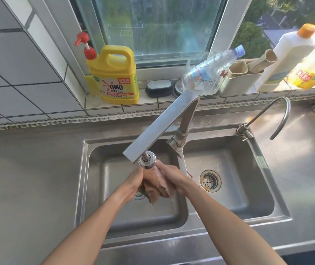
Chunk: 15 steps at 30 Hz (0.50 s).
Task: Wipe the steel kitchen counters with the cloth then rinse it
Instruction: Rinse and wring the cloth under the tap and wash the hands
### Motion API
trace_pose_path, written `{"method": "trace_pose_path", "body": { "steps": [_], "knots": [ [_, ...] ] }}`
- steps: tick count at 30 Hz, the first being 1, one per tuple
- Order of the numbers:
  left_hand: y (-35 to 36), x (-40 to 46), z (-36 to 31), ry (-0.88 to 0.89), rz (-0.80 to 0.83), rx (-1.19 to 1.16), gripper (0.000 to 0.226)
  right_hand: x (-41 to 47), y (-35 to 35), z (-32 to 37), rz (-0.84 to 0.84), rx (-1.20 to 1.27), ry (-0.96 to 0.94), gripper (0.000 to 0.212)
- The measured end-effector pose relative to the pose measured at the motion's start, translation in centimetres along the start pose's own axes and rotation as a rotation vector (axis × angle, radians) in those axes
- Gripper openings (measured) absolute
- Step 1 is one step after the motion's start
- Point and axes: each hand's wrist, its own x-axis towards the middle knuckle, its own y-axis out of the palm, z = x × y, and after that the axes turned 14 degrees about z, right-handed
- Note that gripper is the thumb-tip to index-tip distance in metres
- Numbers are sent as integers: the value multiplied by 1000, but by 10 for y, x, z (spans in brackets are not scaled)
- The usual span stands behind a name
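I see both hands closed around the cloth [157,185], pressing it between them: my left hand [134,181] wraps it from one side, my right hand [174,177] from the other, fingers curled over the wet, brownish wad. A tail of it hangs below the palms. Right above the fingers sits the spray head [147,162] of the tap [158,129], whose flat spout slants up and away toward the sill. Whether water is running I cannot tell.

Under the hands lies the left basin [103,180] of a steel double sink; its drain [138,195] peeks out beside my left wrist. To the right of the fingers is the right basin [248,178] with its strainer [210,181], and beyond that a thin curved tap [279,115]. The steel counter [24,169] runs round the sink on every side.

Farther off, on the tiled sill [149,104] beneath the window [153,25], stand a yellow jug [114,75] with a red pump, a dark brush [158,88], a tipped clear bottle [208,73], a beige holder [239,79] and a white bottle [288,54]. White tiles [19,73] cover the wall off to the left.
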Motion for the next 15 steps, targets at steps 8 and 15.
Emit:
{"method": "trace_pose_path", "body": {
  "steps": [8,15],
  "knots": [
    [-23,-6,11,-69,-53,-158,49,2,5,6,-173,-29,-223,18],
    [-40,-12,39,-94,9,-392,38,4,13,13,-276,-130,-256,39]
  ]
}}
